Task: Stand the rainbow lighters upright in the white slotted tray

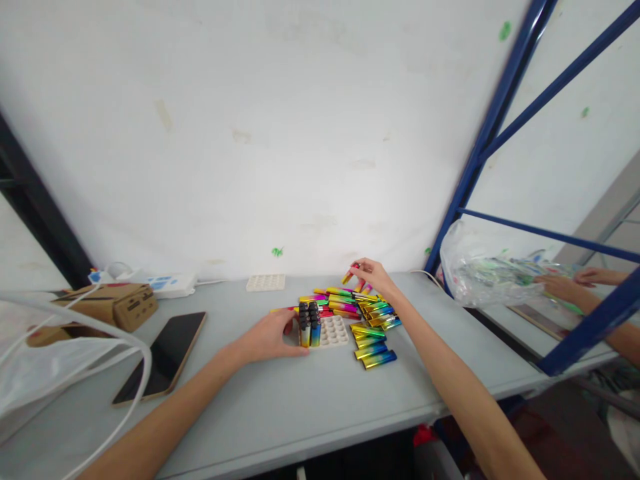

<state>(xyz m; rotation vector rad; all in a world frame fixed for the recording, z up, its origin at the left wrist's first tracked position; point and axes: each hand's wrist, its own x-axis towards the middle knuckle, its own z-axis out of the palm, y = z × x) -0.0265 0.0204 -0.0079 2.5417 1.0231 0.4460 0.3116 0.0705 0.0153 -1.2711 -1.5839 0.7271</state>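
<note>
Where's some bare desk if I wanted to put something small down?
The widest bare desk patch lies between the left forearm and right forearm, nearer than the lighter tray. Another runs between the right forearm and blue frame. A smaller one borders the phone and spare white tray. It's crowded around the loose lighters, and far left by the cardboard box.

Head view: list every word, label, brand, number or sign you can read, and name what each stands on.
No text is readable.
Cardboard box: dark print on its side, too small and blurred to read.
White power strip: blue markings, no legible characters.
Green marks on the wall: no recognizable letters.
Lighters: no lettering can be made out.
</note>
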